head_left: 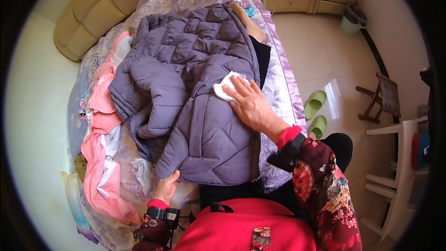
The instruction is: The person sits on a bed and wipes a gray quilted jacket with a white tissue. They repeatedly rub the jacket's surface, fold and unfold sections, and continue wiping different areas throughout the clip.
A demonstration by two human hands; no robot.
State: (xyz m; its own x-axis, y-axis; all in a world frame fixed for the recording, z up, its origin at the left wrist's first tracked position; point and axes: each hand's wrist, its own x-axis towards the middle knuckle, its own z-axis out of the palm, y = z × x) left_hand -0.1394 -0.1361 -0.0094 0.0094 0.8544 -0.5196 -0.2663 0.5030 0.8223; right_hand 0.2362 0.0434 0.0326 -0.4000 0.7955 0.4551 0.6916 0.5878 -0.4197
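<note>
A purple-grey quilted padded jacket [195, 32] lies spread over the bed in front of me, its sleeve folded across the middle. My right hand [251, 104] presses a folded white wipe [225, 87] flat against the jacket's right side. Its fingers are stretched over the wipe, which partly sticks out past them. At the near left corner, my left hand [167, 187] pinches the jacket's hem between thumb and fingers. Part of that hand is hidden by the fabric.
Pink and white clothing [102, 144] lies crumpled along the bed's left side, near a crumpled white tissue [141, 174]. Right of the bed, green slippers [316, 102], a folding wooden stool [382, 96], a white plastic chair [399, 158] and a bin [353, 19] stand on the tiled floor.
</note>
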